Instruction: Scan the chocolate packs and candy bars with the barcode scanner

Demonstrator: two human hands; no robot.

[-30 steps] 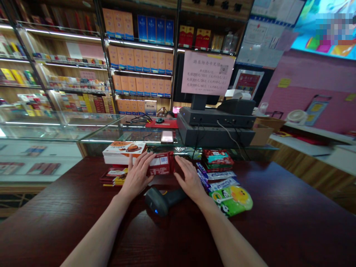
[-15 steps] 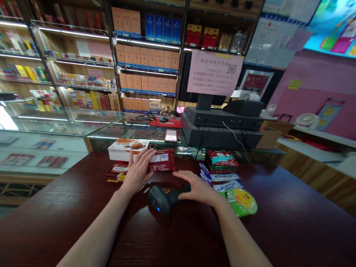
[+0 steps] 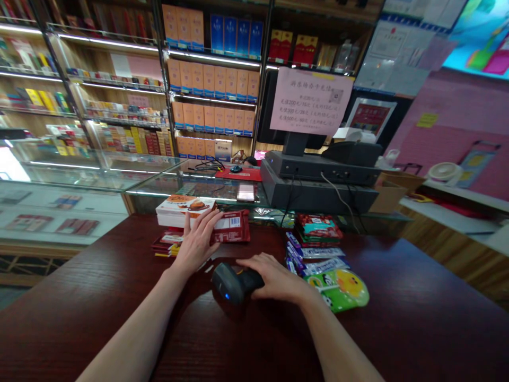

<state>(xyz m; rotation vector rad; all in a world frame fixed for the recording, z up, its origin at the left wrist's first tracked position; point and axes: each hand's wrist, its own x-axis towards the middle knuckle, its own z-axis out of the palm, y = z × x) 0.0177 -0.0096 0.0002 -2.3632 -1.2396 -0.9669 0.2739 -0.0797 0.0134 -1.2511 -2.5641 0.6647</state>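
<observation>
My left hand (image 3: 196, 243) lies with its fingers stretched out over the near side of a dark red snack packet (image 3: 234, 227) that has a white label and barcode. A white box with a pastry picture (image 3: 170, 215) stands right behind that hand. Several red and yellow packets (image 3: 165, 245) lie beside the wrist. My right hand (image 3: 274, 277) is closed around the handle of a black barcode scanner (image 3: 230, 284), which lies on the dark wooden table (image 3: 222, 345) with a blue light showing on its head. The handle's end is hidden under the palm.
To the right lie red and teal packets (image 3: 318, 228), purple-and-white wrapped bars (image 3: 322, 257) and a green pouch with a yellow duck (image 3: 345, 289). Behind, a cash register (image 3: 318, 175) stands on the glass counter (image 3: 194, 188), near a mouse (image 3: 236, 168). Stocked shelves line the wall.
My right hand has moved left and closed over the scanner's handle, where before its fingers were spread above it. The left hand stays on the red packet. The view has shifted slightly.
</observation>
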